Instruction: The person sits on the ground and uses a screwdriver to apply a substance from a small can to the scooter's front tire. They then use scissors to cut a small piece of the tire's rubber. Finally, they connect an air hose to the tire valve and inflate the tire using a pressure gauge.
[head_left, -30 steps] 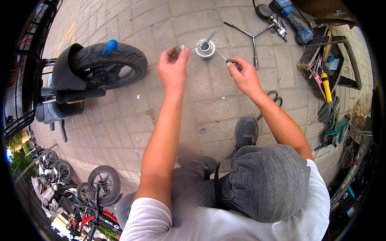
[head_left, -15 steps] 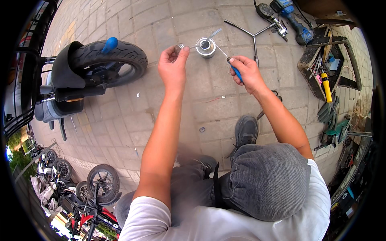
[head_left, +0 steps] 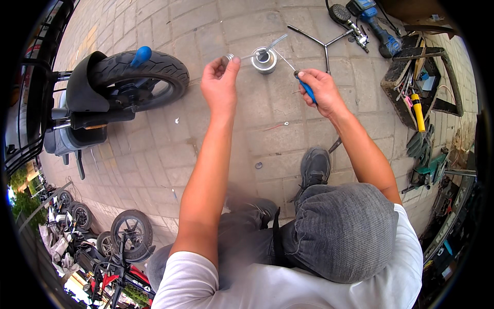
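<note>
My left hand is raised over the paving, its fingertips pinching a small silvery ring-shaped part. My right hand grips a thin tool with a blue handle; its metal shaft runs up toward a small open tin standing on the bricks. A brush or stick leans out of the tin. Both hands hover close to the tin, left of it and right of it.
A scooter's front wheel with a blue cap stands at the left. A three-arm wrench, a blue power tool and a crate of tools lie at the upper right. My shoe rests on the bricks. Parked bikes are at the lower left.
My left hand has held its place with the small part. My right hand has drawn the blue-handled tool slightly back from the tin and lowered it.
</note>
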The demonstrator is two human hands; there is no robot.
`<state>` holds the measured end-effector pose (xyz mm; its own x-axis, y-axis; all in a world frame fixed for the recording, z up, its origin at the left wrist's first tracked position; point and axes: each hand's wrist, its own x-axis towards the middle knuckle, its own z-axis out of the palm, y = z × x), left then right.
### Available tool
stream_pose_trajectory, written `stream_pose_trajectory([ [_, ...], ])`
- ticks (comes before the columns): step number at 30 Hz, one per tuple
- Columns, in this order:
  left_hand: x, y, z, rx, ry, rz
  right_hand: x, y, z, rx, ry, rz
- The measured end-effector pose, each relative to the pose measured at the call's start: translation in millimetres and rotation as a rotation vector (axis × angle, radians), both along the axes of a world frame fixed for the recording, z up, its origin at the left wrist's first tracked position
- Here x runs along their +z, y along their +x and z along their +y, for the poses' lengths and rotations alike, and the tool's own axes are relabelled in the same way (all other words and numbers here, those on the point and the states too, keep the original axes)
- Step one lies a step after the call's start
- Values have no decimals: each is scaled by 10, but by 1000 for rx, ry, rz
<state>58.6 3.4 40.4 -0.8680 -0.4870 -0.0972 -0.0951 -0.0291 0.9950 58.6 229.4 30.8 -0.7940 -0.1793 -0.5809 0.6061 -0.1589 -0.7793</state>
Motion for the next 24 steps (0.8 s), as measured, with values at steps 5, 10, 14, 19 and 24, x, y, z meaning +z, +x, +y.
stream_pose_trajectory([
  [5, 98, -33, 58, -9, 12, 26, -42, 38, -47, 40, 38, 24],
  [10, 90, -28, 67, -27, -53, 39, -18, 41, -65, 22, 39, 32],
  [14, 29, -14, 45, -32, -76, 69, 3, 29, -53, 19, 50, 32],
  [19, 31, -6, 59, -30, -79, 53, -22, 28, -27, 6, 39, 43],
  [24, 4, -2, 33, -31, -140, 10, -17, 8, 0, -16, 29, 63],
])
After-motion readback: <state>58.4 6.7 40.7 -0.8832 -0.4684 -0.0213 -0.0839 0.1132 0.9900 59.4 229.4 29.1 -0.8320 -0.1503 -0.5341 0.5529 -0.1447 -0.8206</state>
